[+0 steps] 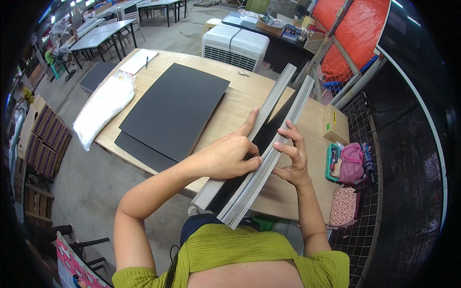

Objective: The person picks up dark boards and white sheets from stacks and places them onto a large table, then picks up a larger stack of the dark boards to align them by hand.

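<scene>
Two thick stacks of cardboard sheets stand on their long edges at the near side of the table, with grey layered edges facing up. Between the left stack [278, 89] and the right stack [302, 98] a gap shows a black face. My left hand [225, 154] reaches across the gap, its index finger along the left stack and its thumb on the right stack; its other fingers curl into the gap. My right hand [295, 158] grips the right stack from its outer side, fingers bent over the top edges. Black cardboard sheets [175, 105] lie flat to the left.
The wooden table [317, 185] carries a white plastic-wrapped bundle [106, 105], a white pad [139, 61] with a pen, and a small cardboard box [335, 124]. A teal tray [331, 163], pink bag [352, 163] and patterned pouch [344, 206] line its right edge. Beyond stands a white air cooler [235, 45].
</scene>
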The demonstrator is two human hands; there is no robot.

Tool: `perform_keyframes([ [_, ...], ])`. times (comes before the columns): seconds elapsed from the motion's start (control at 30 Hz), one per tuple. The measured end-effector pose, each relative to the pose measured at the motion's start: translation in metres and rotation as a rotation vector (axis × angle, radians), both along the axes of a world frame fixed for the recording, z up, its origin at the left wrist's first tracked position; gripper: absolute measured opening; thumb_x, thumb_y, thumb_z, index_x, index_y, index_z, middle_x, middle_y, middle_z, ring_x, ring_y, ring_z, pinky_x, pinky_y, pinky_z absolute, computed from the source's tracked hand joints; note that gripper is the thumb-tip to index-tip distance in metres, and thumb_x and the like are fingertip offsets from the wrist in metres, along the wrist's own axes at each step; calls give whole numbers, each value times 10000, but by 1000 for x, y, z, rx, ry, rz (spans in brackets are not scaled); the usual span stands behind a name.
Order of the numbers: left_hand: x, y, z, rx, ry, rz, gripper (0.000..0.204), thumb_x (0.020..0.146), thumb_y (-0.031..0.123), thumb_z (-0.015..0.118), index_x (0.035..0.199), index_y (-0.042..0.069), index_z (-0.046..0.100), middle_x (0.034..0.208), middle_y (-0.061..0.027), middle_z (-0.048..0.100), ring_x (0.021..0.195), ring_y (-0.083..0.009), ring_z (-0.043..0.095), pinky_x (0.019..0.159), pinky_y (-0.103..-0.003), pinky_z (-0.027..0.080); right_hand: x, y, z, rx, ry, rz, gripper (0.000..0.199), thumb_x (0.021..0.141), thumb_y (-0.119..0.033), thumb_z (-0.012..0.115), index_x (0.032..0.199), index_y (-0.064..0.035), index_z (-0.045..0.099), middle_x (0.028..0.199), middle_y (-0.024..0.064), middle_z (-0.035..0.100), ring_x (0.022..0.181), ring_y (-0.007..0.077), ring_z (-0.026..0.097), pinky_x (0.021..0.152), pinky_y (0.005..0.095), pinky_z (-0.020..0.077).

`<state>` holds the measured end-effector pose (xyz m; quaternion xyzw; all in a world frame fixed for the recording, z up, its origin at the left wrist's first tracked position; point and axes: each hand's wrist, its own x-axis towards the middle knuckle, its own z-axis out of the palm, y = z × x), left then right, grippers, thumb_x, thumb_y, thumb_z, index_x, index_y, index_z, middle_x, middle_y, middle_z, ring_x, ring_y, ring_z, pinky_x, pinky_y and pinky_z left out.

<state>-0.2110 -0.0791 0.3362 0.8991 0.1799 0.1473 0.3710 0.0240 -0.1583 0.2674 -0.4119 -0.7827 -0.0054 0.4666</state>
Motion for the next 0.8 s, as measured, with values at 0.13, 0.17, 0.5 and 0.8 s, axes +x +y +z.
perform_keyframes([
  [0.13,0,-2,4,-27,-4,-11,322,900,246,611,930,-48,739,1515,-430,10,1122,-445,605,1028,-375,409,1,-1,0,7,-3,2,752,505,-130,919,1173,-218,585,1332,124,498,1364,461,362,1082,548,402],
  [0.17,0,-2,3,-30,-9,-17,323,897,247,615,930,-49,739,1515,-430,10,1112,-447,610,1025,-376,411,2,-1,0,8,-5,3,751,505,-132,919,1173,-218,585,1333,124,497,1364,461,361,1084,549,401],
  [0.5,3,0,1,-26,-7,-33,335,893,255,616,929,-58,732,1507,-441,4,1194,-457,553,1047,-371,388,3,-2,-1,10,-9,2,769,493,-168,929,1180,-220,586,1342,137,492,1356,468,368,1084,548,400],
  [0.8,4,1,-4,-4,-82,-64,338,894,246,605,920,-67,730,1505,-445,18,1245,-453,513,1068,-365,367,5,-4,-1,6,-14,-2,765,500,-116,915,1183,-225,588,1339,136,491,1357,469,366,1081,548,401],
])
